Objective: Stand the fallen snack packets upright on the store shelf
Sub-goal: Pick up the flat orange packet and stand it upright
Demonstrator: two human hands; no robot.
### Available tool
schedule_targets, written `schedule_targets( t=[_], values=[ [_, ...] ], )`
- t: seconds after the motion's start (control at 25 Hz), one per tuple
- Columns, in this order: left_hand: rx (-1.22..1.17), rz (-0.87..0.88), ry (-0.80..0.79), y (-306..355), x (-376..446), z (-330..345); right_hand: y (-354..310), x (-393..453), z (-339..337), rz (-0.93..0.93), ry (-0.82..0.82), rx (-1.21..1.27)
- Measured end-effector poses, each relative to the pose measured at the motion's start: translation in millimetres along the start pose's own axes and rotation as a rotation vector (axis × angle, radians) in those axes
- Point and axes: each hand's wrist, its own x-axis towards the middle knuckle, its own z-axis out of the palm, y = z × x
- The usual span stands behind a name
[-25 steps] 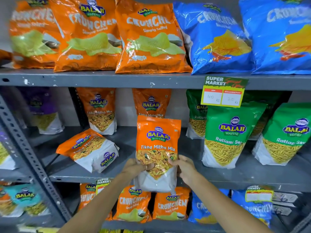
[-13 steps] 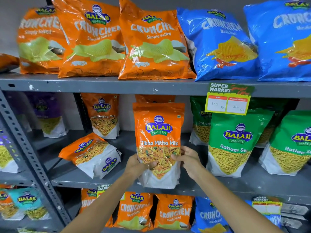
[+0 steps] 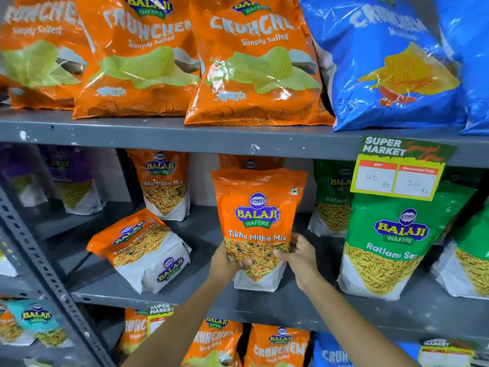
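Both hands are on one packet. The left hand (image 3: 228, 261) cups the lower left edge of an orange-and-white foil Tikha Mitha Mix pouch (image 3: 258, 226), thumb laid across the front over the printed snack picture. The right hand (image 3: 299, 254) presses the lower right edge, fingers curled round the side and thumb at the front. Neither hand is closed hard; each is wrapped loosely about the pouch and holds nothing else.

The pouch stands upright with its white base on the grey metal middle shelf (image 3: 304, 305), label facing out, seemingly set down, though whether its full weight rests there cannot be told. Right behind it, the top of another orange pouch (image 3: 251, 162) shows, also upright.

To the left, a second orange-and-white Tikha Mitha Mix pouch (image 3: 143, 250) lies tipped over on the same shelf, its top pointing up and to the left and its white base toward the shelf's front. It is apart from the held pouch and untouched. Further back on the left, a third orange pouch (image 3: 164, 184) stands upright against the rear.

To the right, green Ratlami Sev pouches (image 3: 394, 242) stand upright beneath a yellow-and-green price tag (image 3: 399, 168). On the top shelf, large orange crisp bags (image 3: 254, 64) and blue crisp bags (image 3: 391, 62) lean back but are not fallen.

By my judgement the task is partly done: the held pouch needs only to be released, and the tipped pouch on the left is the one plainly left to right. The dim purple pouches (image 3: 71, 178) at far left seem upright.
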Motion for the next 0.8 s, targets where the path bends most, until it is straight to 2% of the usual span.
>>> schedule_targets(
  t=[0.12,0.32,0.44,0.68,0.8],
  values=[
    [0.053,-0.017,0.042,1,-6,1,5,0,2,-0.023,0.033,-0.034],
    [0.182,0.011,0.228,15,-20,-13,-1,-24,5,-0.261,0.327,-0.187],
    [0.196,0.024,0.374,26,-39,-32,-8,-43,13,-0.379,0.248,-0.223],
    [0.230,0.016,0.612,29,-75,-89,-17,-68,56,-0.443,0.056,-0.300],
    [0.247,-0.011,0.673,23,-82,-120,-14,-73,85,-0.471,0.003,-0.309]
  ],
)
